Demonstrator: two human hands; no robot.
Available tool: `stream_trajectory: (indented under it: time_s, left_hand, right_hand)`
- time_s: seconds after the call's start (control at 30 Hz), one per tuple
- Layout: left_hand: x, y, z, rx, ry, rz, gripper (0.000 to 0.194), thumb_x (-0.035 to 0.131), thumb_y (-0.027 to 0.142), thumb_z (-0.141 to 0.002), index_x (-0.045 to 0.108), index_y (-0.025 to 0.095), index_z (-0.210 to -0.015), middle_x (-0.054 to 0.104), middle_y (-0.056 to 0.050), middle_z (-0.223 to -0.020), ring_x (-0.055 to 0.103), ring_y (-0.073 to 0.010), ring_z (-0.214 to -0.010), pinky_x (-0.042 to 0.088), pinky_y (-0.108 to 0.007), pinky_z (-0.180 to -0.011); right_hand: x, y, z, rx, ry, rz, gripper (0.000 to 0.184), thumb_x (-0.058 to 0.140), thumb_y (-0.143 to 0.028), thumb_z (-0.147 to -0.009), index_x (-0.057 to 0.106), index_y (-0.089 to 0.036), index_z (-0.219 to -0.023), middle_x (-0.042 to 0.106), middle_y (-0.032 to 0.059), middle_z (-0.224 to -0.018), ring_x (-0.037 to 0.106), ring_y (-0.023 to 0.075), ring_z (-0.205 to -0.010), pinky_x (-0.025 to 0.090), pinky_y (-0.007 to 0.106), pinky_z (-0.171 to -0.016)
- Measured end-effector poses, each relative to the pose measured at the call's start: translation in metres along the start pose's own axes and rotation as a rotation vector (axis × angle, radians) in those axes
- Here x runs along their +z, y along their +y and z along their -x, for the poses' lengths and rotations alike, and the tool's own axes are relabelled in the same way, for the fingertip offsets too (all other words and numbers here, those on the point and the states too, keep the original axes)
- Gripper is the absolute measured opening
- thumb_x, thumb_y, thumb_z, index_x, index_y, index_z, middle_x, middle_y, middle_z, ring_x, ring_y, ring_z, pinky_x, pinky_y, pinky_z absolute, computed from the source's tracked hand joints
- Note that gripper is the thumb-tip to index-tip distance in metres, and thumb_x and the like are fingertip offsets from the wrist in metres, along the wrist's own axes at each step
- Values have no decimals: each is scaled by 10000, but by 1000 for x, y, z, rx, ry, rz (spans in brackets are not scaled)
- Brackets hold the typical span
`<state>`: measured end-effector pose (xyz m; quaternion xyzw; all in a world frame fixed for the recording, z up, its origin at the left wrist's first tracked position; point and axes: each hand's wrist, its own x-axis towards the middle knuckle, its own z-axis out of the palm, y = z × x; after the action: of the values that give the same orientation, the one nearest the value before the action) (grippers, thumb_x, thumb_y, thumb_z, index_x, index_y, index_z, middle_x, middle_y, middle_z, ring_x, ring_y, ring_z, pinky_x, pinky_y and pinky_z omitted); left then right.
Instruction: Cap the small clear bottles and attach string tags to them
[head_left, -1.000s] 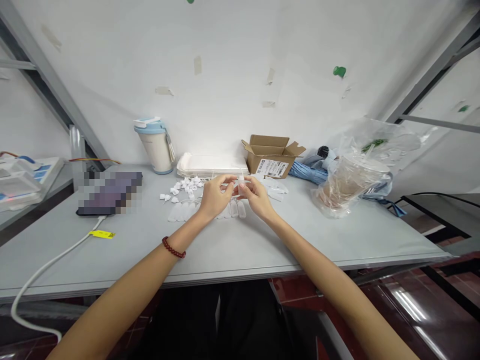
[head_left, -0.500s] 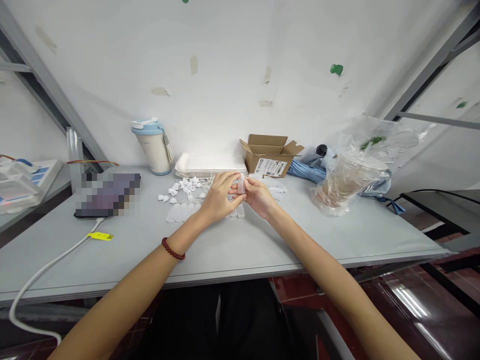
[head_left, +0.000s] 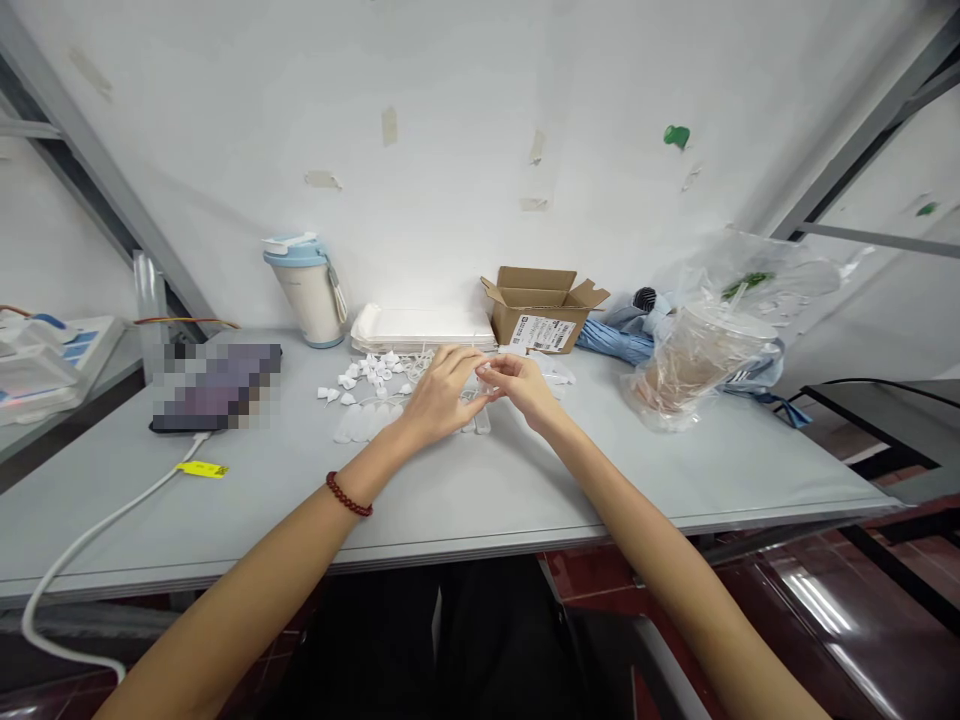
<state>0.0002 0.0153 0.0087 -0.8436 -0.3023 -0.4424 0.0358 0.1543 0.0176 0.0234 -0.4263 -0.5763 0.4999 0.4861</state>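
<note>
Both hands are over the middle of the grey desk, nearer its far edge than its near edge. The right hand is closed in a pinch, thumb against fingers, on a small translucent piece; most of that piece is covered by the fingers, and its full shape cannot be made out. The left hand is half open, its fingers long and gently bent, its thumb set apart below them; whether it also grips the piece cannot be determined. A dark red beaded bracelet is on the left wrist.

Loose white caps lie in a scattered group to the left of the left hand. Between them and the near edge, flat translucent pieces lie side by side in a row (partly screened by the left hand).

Along the far edge stand a cream tumbler with a blue lid, a white stack and an open cardboard box. Toward the far right corner sits a bagged cup; toward the left edge lies a phone, its screen blurred.
</note>
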Motion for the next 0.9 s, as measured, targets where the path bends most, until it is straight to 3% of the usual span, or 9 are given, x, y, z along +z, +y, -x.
stream_trajectory:
  time_s: [0.23, 0.53, 0.73, 0.9]
  left_hand:
    - [1, -1, 1, -17, -8, 33, 358, 624, 257, -800, 547, 177, -1140, 620, -106, -1151, 471, -273, -1143, 434, -468, -942]
    - [2, 8, 2, -175, -190, 78, 564, 674, 260, -735, 424, 173, -1234, 570, -102, -1176, 446, -279, -1161, 426, -451, -946]
    - [4, 10, 4, -213, -353, 102, 571, 677, 309, -721, 432, 175, -1219, 567, -110, -1186, 442, -287, -1160, 421, -461, -949]
    - [7, 9, 9, -220, -399, 82, 556, 641, 369, -733, 448, 193, -1224, 553, -121, -1208, 463, -299, -1149, 440, -467, -919]
  right_hand:
    - [-6, -9, 3, 49, -85, -14, 201, 659, -325, -705, 656, -125, -729, 602, 25, -691, 547, 122, -673, 465, 235, -584]
    - [-30, -14, 0, 212, -247, 148, 159, 680, -267, -732, 672, -111, -702, 629, 32, -653, 600, 130, -641, 520, 296, -703]
    - [-36, -10, -2, 315, -276, 376, 167, 691, -250, -737, 670, -112, -645, 628, 36, -558, 611, 129, -571, 503, 232, -560]
    - [-32, -9, -2, 345, -279, 519, 172, 678, -227, -751, 672, -113, -622, 635, 46, -541, 582, 113, -509, 437, 199, -454]
